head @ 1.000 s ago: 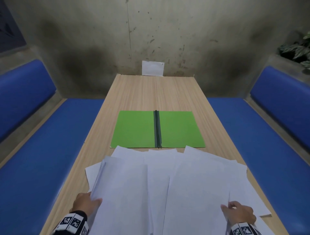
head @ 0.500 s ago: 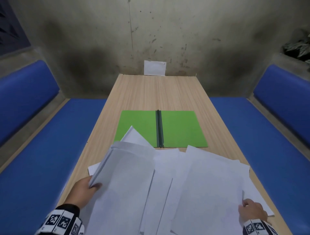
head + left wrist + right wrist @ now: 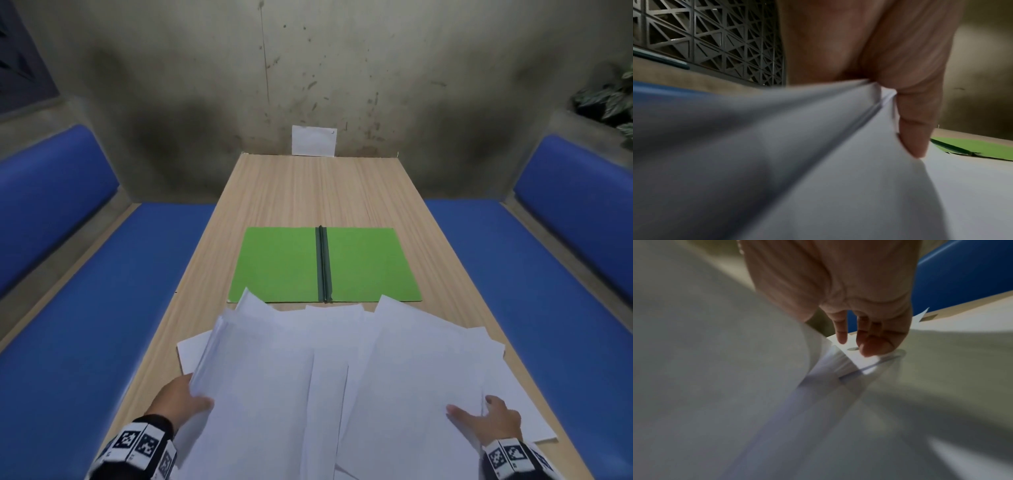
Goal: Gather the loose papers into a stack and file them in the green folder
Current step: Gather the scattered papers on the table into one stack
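Left hand [image 3: 178, 399]: I see it pinching a sheaf of papers [image 3: 342, 377] at its left edge, thumb on top, fingers hidden under; the wrist view shows several sheet edges bunched at the thumb
Right hand [image 3: 493, 419]: I see it lying on the right-side sheets, thumb spread, fingers loosely bent; I cannot tell if any sheet is actually gripped
Papers: fanned and overlapping on the near end of the table [image 3: 308, 192], long edges running roughly away from me, the left sheaf lifted off the wood
Folder [image 3: 284, 263]: green, lying open and flat, straight ahead of both hands, just beyond the far edges of the papers; its dark spine runs away from me, on the midline
Nearer hand: neither, I judge; the folder sits about evenly between them
Key relation: I judge the sheets must first be squared, then moved forward onto one folder half
Count: one folder, two hands, sheets too overlapped to count exactly; several at least
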`<control>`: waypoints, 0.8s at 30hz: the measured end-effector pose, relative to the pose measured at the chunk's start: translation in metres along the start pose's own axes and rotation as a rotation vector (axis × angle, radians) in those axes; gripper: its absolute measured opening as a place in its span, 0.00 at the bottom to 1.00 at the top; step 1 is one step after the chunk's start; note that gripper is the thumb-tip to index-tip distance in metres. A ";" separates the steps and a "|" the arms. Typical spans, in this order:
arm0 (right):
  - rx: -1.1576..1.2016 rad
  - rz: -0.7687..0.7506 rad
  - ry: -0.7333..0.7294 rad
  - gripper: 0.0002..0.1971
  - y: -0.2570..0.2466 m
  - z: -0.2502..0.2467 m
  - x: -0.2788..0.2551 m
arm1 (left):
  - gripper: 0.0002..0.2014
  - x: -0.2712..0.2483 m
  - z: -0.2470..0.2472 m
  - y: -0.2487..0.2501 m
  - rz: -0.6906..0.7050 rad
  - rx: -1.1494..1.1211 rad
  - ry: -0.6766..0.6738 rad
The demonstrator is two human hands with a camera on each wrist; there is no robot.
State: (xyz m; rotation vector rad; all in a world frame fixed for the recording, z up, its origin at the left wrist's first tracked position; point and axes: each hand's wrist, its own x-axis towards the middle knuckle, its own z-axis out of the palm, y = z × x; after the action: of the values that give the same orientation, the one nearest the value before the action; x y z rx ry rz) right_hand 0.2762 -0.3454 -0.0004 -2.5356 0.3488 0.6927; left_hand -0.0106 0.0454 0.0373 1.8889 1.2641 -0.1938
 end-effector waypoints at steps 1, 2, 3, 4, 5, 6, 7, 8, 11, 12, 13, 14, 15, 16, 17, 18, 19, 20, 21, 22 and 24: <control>-0.026 0.010 -0.012 0.46 -0.002 0.002 -0.001 | 0.19 0.001 0.000 0.000 0.003 -0.004 -0.038; -0.049 0.013 -0.021 0.46 -0.004 0.003 -0.002 | 0.20 0.004 0.001 -0.001 0.007 0.001 -0.073; -0.058 -0.003 -0.028 0.44 -0.005 0.006 -0.003 | 0.22 0.005 0.001 -0.001 0.013 0.017 -0.099; -0.069 -0.010 -0.043 0.43 -0.005 0.008 -0.001 | 0.23 0.006 0.002 -0.002 0.019 0.034 -0.114; -0.086 -0.029 -0.077 0.41 -0.005 0.010 0.001 | 0.23 0.007 0.004 -0.002 0.029 0.046 -0.116; -0.121 -0.051 -0.117 0.39 -0.005 0.013 0.005 | 0.23 0.008 0.006 -0.003 0.042 0.051 -0.108; -0.138 -0.078 -0.141 0.36 -0.005 0.015 0.005 | 0.22 0.008 0.008 -0.003 0.053 0.059 -0.094; -0.164 -0.095 -0.138 0.32 -0.007 0.015 0.003 | 0.21 0.008 0.009 -0.003 0.069 0.061 -0.080; -0.221 -0.087 0.013 0.22 -0.012 0.010 -0.004 | 0.18 0.009 0.012 -0.007 0.088 0.021 -0.012; -0.223 -0.060 0.038 0.22 -0.015 0.008 -0.007 | 0.18 0.010 0.012 -0.009 0.093 0.002 0.009; -0.206 -0.043 0.056 0.23 -0.016 0.007 -0.007 | 0.17 0.010 0.012 -0.011 0.090 -0.008 0.024; -0.191 -0.017 0.067 0.25 -0.018 0.005 -0.007 | 0.17 0.011 0.012 -0.013 0.088 -0.021 0.036; -0.171 0.004 0.072 0.28 -0.021 0.003 -0.008 | 0.17 0.010 0.012 -0.014 0.084 -0.024 0.041; -0.169 0.018 0.076 0.30 -0.024 0.003 -0.007 | 0.17 0.010 0.013 -0.015 0.084 -0.031 0.040; -0.159 0.021 0.076 0.32 -0.026 0.002 -0.008 | 0.16 0.010 0.014 -0.016 0.083 -0.032 0.038; -0.165 0.018 0.072 0.34 -0.030 0.003 -0.008 | 0.16 0.010 0.015 -0.017 0.081 -0.037 0.036; -0.156 0.010 0.075 0.36 -0.033 0.005 -0.007 | 0.17 0.009 0.016 -0.017 0.074 -0.039 0.033; -0.142 0.004 0.073 0.37 -0.036 0.007 -0.009 | 0.17 0.009 0.016 -0.018 0.069 -0.045 0.034; -0.116 -0.005 0.064 0.37 -0.038 0.010 -0.011 | 0.17 0.009 0.017 -0.018 0.062 -0.053 0.037; -0.089 -0.015 0.056 0.36 -0.040 0.013 -0.012 | 0.18 0.010 0.018 -0.019 0.056 -0.058 0.042; -0.029 -0.051 0.026 0.35 -0.044 0.019 -0.014 | 0.20 0.012 0.019 -0.020 0.044 -0.047 0.048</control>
State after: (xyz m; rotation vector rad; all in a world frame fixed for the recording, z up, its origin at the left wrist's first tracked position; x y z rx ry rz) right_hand 0.2728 -0.2968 0.0096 -2.5738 0.2844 0.6501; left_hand -0.0153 0.0433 0.0076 1.8896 1.2469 -0.0955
